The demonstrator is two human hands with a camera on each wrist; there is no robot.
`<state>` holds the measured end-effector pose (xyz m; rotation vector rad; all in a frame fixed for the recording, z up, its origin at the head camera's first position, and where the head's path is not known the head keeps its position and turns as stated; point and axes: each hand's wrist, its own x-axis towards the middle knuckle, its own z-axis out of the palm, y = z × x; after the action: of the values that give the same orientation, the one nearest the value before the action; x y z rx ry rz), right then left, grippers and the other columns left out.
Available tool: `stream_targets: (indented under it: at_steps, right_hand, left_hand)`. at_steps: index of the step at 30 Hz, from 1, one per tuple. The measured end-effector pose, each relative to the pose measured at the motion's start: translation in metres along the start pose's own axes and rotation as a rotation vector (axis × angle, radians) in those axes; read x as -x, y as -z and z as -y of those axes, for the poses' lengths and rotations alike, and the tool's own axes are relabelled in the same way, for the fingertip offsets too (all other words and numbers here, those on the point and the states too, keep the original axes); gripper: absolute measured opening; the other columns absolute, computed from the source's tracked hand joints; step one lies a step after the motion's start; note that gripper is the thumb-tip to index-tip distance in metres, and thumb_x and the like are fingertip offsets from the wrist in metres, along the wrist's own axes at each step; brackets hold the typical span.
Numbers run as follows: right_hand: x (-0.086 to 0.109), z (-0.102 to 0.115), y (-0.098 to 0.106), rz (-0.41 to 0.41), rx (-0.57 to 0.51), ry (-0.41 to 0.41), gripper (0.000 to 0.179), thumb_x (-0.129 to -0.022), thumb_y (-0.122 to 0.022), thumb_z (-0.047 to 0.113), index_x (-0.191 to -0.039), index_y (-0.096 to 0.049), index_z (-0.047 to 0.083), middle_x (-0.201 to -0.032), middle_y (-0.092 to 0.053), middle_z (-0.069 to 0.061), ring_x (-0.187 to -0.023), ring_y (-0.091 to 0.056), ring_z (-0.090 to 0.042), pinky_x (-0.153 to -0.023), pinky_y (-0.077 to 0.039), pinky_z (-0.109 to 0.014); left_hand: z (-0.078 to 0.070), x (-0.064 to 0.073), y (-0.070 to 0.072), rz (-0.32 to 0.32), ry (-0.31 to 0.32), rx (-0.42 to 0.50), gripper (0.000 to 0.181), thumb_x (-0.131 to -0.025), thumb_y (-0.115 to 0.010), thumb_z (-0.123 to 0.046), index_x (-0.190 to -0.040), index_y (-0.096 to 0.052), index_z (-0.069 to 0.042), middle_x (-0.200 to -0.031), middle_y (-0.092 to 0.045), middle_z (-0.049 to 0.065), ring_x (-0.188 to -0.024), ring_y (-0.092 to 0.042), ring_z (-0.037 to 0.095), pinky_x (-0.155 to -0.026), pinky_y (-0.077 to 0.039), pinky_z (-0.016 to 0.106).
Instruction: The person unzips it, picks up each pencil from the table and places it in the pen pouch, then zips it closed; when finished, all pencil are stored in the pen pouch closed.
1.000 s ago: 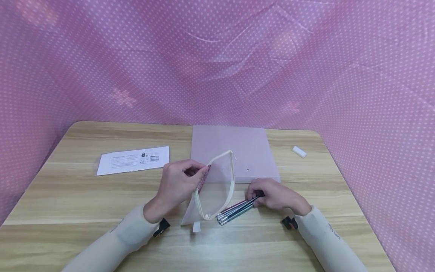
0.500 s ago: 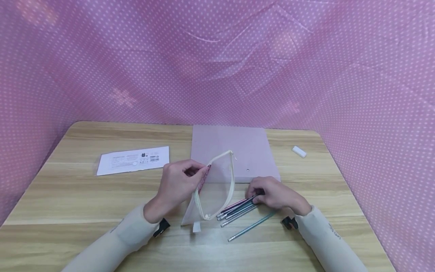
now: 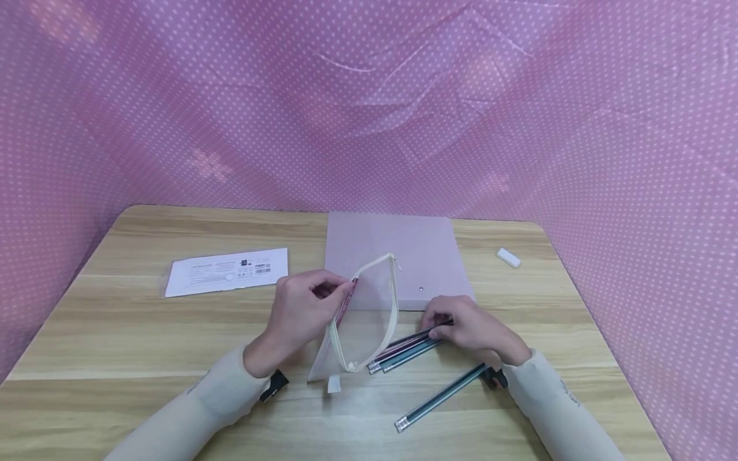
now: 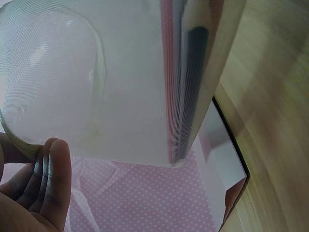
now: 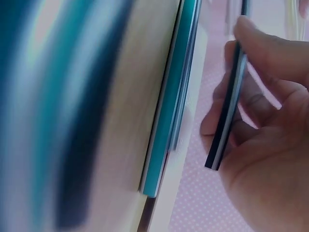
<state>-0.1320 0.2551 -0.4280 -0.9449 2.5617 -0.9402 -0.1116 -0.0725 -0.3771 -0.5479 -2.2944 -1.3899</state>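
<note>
Evidently both hands are occupied. The left hand (image 3: 304, 314) pinches the rim of a translucent zip pouch (image 3: 396, 307) between thumb and fingers — a hold that appears to keep its mouth gaping toward the right hand (image 3: 468, 326). Through the pouch wall, the left wrist view shows enclosed pencils (image 4: 188, 92), red and dark, packed along one side.

The right hand pinches a dark pencil (image 5: 227, 106) between thumb and forefinger, other fingers loosely bent. A loose bundle (image 3: 406, 353) of pencils runs from beneath it to the pouch, metal-capped ends foremost; their closeness presumably spares reaching. Separate teal pencils (image 3: 441, 398) lie on the surface (image 3: 86, 358), nearer the wearer than the right hand; why they lie apart cannot be established.

Beyond and between the hands rests a flat pink case (image 3: 392, 253); a white block (image 3: 508, 258), eraser-like, sits beyond the right hand.

Markings: beyond the left hand, a white packet (image 3: 227, 272) bears printed lines, a small dark figure and a barcode — too small to read. Lettering on the right sleeve (image 3: 567, 392) is illegible; no brand can be confirmed.
</note>
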Motion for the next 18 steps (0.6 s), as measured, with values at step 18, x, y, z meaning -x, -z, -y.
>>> stream_targets:
  at_steps: [18]
  right_hand:
    - [0.009,0.007,0.022,-0.089,-0.183,-0.021,0.019,-0.087,-0.075,0.002,-0.092,-0.073,0.020,-0.091,-0.073,0.007,-0.087,-0.063,-0.003,-0.083,-0.054,-0.023]
  left_hand:
    - [0.002,-0.002,0.001,-0.019,0.012,0.008,0.004,-0.083,-0.082,-0.008,-0.085,-0.079,-0.006,-0.076,-0.077,0.006,-0.061,-0.067,0.008,-0.056,-0.058,0.019]
